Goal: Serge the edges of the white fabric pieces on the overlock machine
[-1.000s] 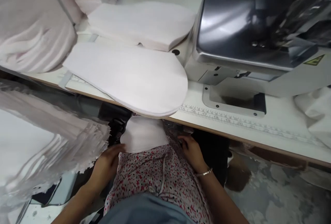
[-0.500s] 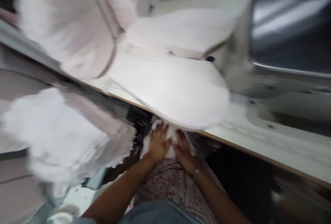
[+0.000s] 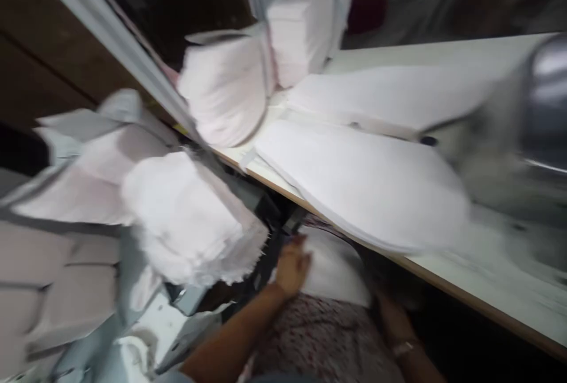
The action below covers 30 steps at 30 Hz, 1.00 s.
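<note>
A white fabric piece (image 3: 330, 265) with a rounded edge lies across my lap, over a patterned garment (image 3: 328, 336). My left hand (image 3: 293, 268) is at its left edge, with fingers bent and closed on that side of the cloth. By the piece's lower right corner is my right hand (image 3: 392, 315), dark and blurred below the table edge; its fingers cannot be made out. Above my lap, a flat stack of white rounded fabric pieces (image 3: 367, 188) rests on the table (image 3: 500, 294), slightly over its front edge.
Another flat white stack (image 3: 390, 97) lies behind. Bundled fabric stacks (image 3: 225, 88) stand at the table's far left. Left of my lap sits a frayed-edged white pile (image 3: 186, 212), near pale pink bundles (image 3: 75, 288). A machine with a shiny dark cover (image 3: 547, 105) occupies the right.
The view has swung left. My hands, earlier lying flat and close together on the white piece, have parted: the left to its left edge, the right down beside its right corner.
</note>
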Tool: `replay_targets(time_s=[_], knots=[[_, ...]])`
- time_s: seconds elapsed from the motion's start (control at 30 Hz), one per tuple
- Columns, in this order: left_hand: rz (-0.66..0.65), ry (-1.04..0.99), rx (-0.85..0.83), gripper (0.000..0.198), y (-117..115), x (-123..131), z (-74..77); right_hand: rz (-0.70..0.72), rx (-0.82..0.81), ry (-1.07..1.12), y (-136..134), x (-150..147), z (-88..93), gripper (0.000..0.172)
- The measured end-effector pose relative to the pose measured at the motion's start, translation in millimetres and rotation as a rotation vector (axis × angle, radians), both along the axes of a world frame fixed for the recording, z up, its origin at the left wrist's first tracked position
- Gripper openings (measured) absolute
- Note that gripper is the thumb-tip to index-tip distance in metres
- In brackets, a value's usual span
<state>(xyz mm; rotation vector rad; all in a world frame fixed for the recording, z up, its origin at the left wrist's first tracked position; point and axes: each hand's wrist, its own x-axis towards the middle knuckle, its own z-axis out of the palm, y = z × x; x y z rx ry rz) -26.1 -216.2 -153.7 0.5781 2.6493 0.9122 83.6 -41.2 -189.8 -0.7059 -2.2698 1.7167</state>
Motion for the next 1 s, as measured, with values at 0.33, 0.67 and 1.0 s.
replay_targets(time_s=[0.33, 0.67, 1.0], knots=[[0.139, -0.129, 0.031, 0.046, -72.2, 19.5, -3.9, -0.075, 0.197, -0.136, 24.4, 48.8, -31.8, 0.034], [-0.086, -0.005, -0.008, 0.042, -68.3, 32.4, 20.6, 0.312, 0.242, -0.101, 1.8, 33.6, -8.6, 0.039], [-0.225, 0.009, -0.012, 0.037, -79.6, 20.6, 21.6, 0.269, 0.325, -0.195, 10.9, 34.4, -9.8, 0.022]])
